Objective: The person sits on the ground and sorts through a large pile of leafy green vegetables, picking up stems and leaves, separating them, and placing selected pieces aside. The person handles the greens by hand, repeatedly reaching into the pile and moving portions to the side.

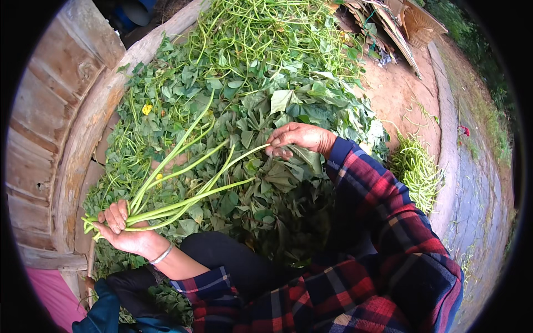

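Observation:
My left hand [120, 229], a bracelet on its wrist, is closed around the lower ends of a bunch of long green leaf stalks [179, 204]. The stalks fan out up and to the right over the leaves. With thumb and fingertips my right hand [293, 139] pinches the tip of one stalk, and a dull green leaf hangs just beneath the fingers. Under both hands spreads a big heap of leafy green vines [233, 91], with broad loose leaves [283, 175] below my right hand.
Cut green stalks [416, 175] lie piled on the earthen floor at right. A woven basket [418, 31] and flattened cardboard [391, 33] are at the top right. A wooden beam [89, 120] and plank wall [46, 137] stand at left. Someone's teal sleeve [102, 308] shows at lower left.

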Tool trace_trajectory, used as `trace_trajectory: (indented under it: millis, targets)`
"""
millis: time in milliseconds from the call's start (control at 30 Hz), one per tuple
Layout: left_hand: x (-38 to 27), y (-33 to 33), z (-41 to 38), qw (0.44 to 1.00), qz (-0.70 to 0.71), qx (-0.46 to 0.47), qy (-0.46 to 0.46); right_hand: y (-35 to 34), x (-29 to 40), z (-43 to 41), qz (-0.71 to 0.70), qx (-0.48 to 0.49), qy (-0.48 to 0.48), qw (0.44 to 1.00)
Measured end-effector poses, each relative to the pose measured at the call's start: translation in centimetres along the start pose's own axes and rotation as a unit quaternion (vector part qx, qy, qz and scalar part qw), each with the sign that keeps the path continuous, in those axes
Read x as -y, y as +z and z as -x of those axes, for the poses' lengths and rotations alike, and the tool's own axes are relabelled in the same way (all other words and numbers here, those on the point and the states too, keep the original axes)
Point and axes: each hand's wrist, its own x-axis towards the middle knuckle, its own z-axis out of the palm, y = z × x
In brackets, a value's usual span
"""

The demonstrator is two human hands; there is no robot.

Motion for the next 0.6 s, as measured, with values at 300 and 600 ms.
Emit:
trace_trajectory:
  millis: [300,600]
  targets:
    - [1.2,2.3,0.9,0.997,-0.070,0.008,0.023,2.7,-0.9,-1.2,0.526,-0.057,0.073,0.845]
    - [1.5,4.5,1.8,0.985,-0.158,0.026,0.064,3.3,-1.9,-2.9,0.708,-0.097,0.276,0.643]
